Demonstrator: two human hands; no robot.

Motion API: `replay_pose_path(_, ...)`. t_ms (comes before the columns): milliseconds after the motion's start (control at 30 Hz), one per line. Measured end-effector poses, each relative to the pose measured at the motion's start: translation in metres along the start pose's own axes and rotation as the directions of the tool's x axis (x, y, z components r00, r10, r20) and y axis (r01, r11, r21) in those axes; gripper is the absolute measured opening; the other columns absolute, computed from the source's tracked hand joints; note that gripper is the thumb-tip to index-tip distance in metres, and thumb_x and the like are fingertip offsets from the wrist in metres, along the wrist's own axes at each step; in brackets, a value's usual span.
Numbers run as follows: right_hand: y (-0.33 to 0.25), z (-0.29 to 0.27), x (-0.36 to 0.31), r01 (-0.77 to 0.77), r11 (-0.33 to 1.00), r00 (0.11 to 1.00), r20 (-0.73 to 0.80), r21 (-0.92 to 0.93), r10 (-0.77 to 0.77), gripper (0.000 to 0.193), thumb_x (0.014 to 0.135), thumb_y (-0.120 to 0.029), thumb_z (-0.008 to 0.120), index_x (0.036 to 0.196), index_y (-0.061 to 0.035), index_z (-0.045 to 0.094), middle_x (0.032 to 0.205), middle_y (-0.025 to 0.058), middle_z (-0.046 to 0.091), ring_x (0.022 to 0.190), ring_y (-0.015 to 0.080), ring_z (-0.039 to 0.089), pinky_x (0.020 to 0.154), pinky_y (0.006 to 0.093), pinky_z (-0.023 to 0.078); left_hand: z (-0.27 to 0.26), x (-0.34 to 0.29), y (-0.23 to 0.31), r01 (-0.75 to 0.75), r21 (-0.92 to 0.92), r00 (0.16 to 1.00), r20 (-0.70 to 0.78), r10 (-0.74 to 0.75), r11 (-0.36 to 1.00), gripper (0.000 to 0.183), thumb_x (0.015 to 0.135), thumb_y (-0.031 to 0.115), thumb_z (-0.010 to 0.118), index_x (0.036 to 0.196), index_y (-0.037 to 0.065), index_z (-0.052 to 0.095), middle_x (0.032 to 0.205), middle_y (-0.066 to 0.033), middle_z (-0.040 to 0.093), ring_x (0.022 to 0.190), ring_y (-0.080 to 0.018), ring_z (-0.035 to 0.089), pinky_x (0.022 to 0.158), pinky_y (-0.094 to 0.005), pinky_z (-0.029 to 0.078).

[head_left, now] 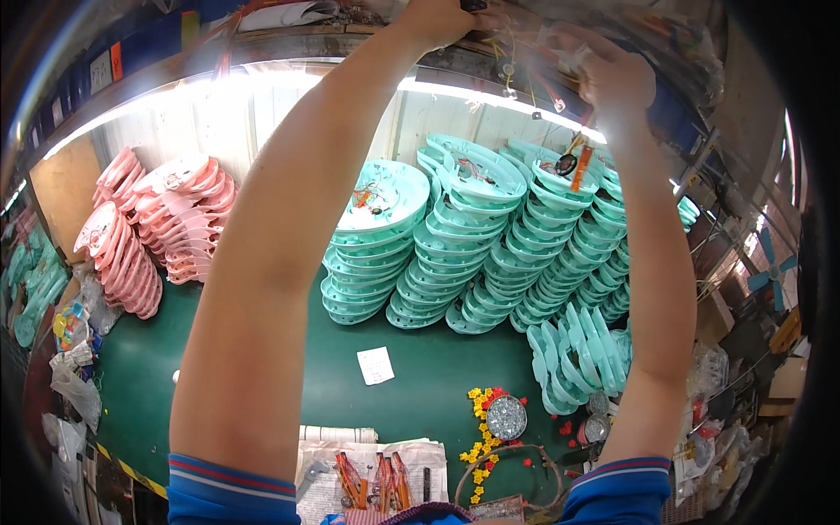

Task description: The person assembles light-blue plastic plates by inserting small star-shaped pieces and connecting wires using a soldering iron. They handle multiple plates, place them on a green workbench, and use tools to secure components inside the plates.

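Both my arms reach up and forward to a shelf at the top of the view. My left hand [440, 24] is closed at the shelf edge, by a small dark piece, its fingertips partly cut off by the frame. My right hand [618, 77], blurred, has its fingers drawn together on thin wires. The bundle of red, yellow and dark wires [512, 61] with small round parts dangles between the hands. Below my right hand are a black round part [566, 164] and an orange strip [580, 171], against the mint shells; whether they hang or lie there I cannot tell.
Tall stacks of mint plastic shells [465, 241] and pink ones [185, 214] stand along the green table [420, 367]. Nearer lie a paper slip [375, 366], wired parts [374, 481] on newspaper, yellow star-shaped pieces [479, 451] and a round tin of metal bits [507, 417].
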State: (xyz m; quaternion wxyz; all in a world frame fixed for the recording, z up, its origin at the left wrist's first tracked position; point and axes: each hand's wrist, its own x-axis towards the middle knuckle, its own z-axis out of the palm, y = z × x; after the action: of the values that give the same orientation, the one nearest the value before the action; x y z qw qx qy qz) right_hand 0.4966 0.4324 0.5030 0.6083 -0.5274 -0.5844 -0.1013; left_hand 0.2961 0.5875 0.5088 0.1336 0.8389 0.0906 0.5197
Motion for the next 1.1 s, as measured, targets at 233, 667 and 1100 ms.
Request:
replay_pose_path(233,-0.033,0.062,-0.003,0.178,0.922,0.984,0.056,-0.343,-0.169,0.032,0.087,-0.029,0.064,0.105,-0.0042,0.073,0.071,0.0069,0.064,0.066,0.0144,0.06,0.062,0.0289,0.047,0.009,0.009,-0.021,-0.055,-0.439,0.996,0.036,0.078,0.897,0.016,0.091,0.011,0.062,0.103,0.002,0.067,0.089,-0.0121,0.071,0.08,-0.0192,0.067,0.074,-0.0324,0.052)
replay_pose_path(667,-0.042,-0.052,-0.004,0.422,0.902,0.885,0.174,0.096,-0.432,0.031,0.098,-0.024,0.05,0.121,-0.0034,0.057,0.066,-0.0014,0.048,0.058,0.0116,0.045,0.055,0.0284,0.038,0.025,0.024,-0.031,-0.162,-0.14,0.959,-0.254,0.123,0.977,0.011,0.09,0.01,0.06,0.094,0.001,0.063,0.081,-0.008,0.066,0.079,-0.0158,0.061,0.072,-0.0344,0.048)
replay_pose_path(1100,-0.087,-0.054,-0.107,0.09,0.912,0.991,-0.125,0.401,-0.043,0.033,0.094,-0.03,0.061,0.099,0.0028,0.064,0.053,-0.0044,0.039,0.043,0.0037,0.03,0.044,0.0225,0.023,0.015,0.027,-0.001,-0.268,0.362,0.963,0.134,0.234,0.893,0.034,0.084,0.032,0.068,0.111,0.011,0.069,0.106,-0.0148,0.069,0.099,-0.0341,0.065,0.084,-0.0419,0.052)
